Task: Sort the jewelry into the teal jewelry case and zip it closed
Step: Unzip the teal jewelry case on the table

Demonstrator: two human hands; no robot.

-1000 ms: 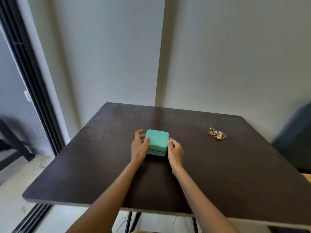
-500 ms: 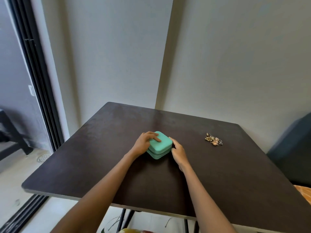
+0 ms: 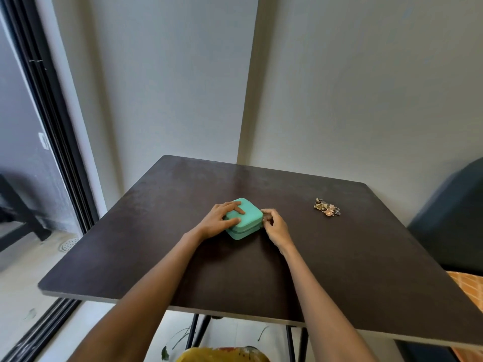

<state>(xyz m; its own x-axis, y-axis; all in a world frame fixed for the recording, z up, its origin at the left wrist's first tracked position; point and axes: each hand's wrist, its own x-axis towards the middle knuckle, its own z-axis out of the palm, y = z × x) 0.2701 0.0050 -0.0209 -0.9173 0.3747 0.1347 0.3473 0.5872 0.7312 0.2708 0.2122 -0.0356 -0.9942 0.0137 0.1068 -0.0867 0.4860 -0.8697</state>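
A small teal jewelry case lies closed near the middle of the dark table, turned with one corner toward me. My left hand rests flat on its lid, fingers spread across the top. My right hand pinches at the case's right corner, at the zipper seam; the zipper pull itself is too small to make out. A little pile of gold and pink jewelry lies on the table to the right, well apart from the case and both hands.
The table stands in a wall corner. A sliding glass door with a black frame is at the left. A dark blue seat stands at the right, an orange patterned cloth below it.
The case has been turned from square-on to corner-on. My left hand moved from its left side onto the lid. My right hand shifted to the right corner and pinches there.
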